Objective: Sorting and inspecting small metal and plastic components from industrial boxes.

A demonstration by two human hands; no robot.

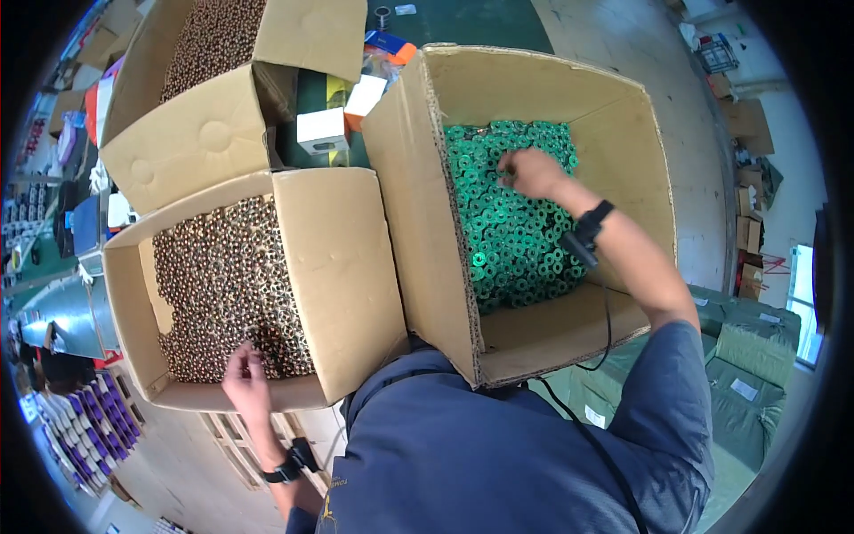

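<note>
My left hand (246, 380) is at the near edge of a cardboard box (342, 276) on the left. That box is filled with small round copper-coloured metal parts (218, 285). The fingers are closed just above the pile; anything between them is too small to name. My right hand (534, 173) reaches deep into a taller cardboard box (618, 133) on the right. Green ring-shaped parts with a hole in the middle (511, 236) cover its bottom. There my fingers are curled together at the rings, and what they pinch is partly hidden and cannot be made out.
Beyond the left box stands another open carton (191, 133) of copper-coloured parts. A small white box (322, 132) and an orange-and-blue packet (390, 44) lie on the green table (463, 22). Green wrapped bales (747, 383) are at right; a wooden pallet (236, 449) is below left.
</note>
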